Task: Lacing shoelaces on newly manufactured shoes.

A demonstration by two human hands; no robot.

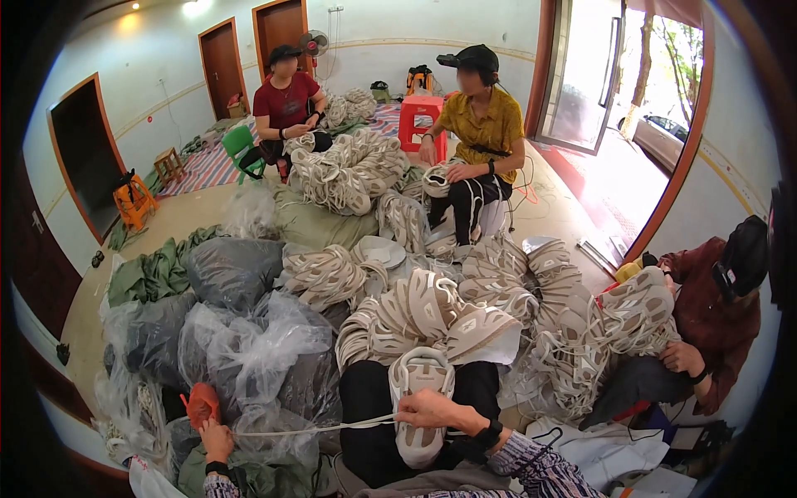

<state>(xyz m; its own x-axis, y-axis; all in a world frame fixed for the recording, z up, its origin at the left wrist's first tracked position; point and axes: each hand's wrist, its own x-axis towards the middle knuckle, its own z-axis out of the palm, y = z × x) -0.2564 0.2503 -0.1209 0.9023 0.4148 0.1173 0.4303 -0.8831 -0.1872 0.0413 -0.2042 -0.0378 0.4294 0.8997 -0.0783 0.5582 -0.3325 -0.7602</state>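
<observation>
A beige and white shoe upper lies across my lap, its toe toward me. My right hand is closed over its middle, pinching a pale shoelace. From there the lace runs nearly straight to the left, where my left hand has its other end; those fingers are partly hidden. Just beyond my left fingertips is an orange-red object, perhaps a bag or cloth; whether I touch it I cannot tell. In front of my knees sits a curved stack of similar shoe uppers.
Plastic-wrapped bundles crowd my left. More shoe uppers are heaped toward a person at right. Two people sit farther back around another pile. A red stool stands behind them; an open door is at right.
</observation>
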